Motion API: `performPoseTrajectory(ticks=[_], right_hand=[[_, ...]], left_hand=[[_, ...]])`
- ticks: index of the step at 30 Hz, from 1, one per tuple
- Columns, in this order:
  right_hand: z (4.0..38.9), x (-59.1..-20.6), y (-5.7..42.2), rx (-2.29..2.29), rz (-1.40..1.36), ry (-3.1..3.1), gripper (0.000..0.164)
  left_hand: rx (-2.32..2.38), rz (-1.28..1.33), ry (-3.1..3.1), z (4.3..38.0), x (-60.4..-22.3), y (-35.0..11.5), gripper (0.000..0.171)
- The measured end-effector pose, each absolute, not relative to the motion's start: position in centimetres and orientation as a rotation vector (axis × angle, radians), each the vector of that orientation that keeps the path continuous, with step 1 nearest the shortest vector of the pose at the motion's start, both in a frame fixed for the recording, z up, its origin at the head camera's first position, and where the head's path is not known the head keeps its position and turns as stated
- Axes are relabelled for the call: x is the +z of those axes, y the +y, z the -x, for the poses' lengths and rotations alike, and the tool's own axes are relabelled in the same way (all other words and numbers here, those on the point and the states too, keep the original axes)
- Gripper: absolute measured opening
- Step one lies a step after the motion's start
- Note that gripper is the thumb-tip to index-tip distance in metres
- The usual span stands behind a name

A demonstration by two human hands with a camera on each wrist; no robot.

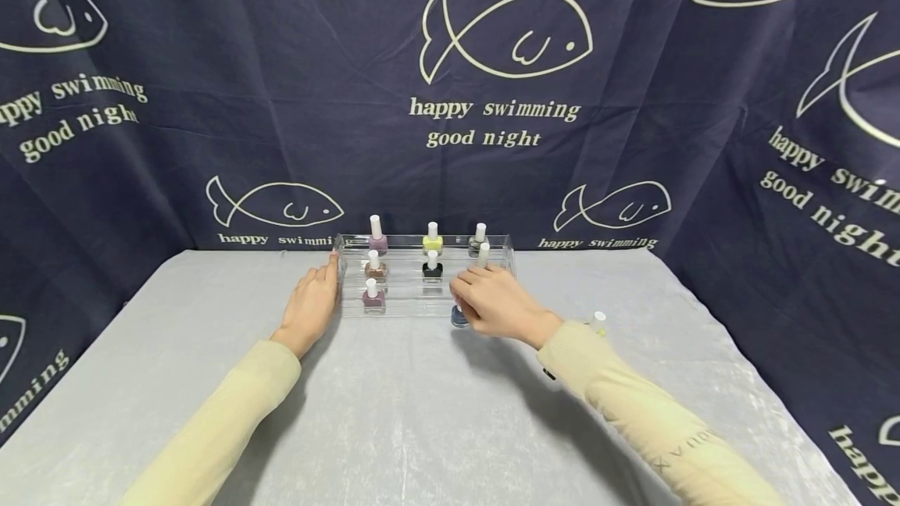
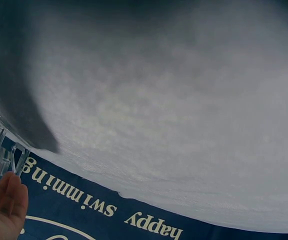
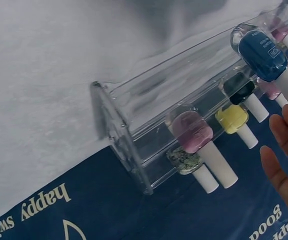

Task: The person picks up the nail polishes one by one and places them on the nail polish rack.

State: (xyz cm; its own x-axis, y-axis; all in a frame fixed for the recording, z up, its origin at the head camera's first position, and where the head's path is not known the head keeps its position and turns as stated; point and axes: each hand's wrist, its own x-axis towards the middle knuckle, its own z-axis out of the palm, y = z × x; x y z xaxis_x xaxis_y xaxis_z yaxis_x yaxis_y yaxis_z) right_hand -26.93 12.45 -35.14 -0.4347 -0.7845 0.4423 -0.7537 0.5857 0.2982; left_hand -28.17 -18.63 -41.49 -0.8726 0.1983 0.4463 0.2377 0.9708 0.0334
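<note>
A clear stepped rack (image 1: 404, 305) stands at the back of the table with several white-capped nail polish bottles upright on its tiers. At its left end, my left hand (image 1: 312, 304) rests against the side with fairly straight fingers; these fingers (image 2: 9, 202) touch the clear panel in the left wrist view. My right hand (image 1: 495, 303) pinches a blue nail polish bottle (image 3: 261, 52) by its white cap, near the front right of the rack. On the rack are a mauve bottle (image 1: 373, 299), a black bottle (image 1: 432, 269) and a yellow bottle (image 1: 432, 243).
To the right of the rack, another white-capped bottle (image 1: 598, 322) is partly covered by the right sleeve. A small dark object (image 1: 549, 373) shows under that sleeve. Behind the table (image 1: 401, 412) hangs a dark blue fish-print cloth (image 1: 380, 100).
</note>
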Motion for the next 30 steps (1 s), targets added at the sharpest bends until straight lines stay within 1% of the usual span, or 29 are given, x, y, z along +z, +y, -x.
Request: performPoseTrajectory(ticks=[30], right_hand=[[29.1,-33.8,9.3,-0.062,-1.203,-2.300,0.011]], left_hand=[[-0.118,0.328,-2.644,28.2,-41.6,-18.7,0.056]])
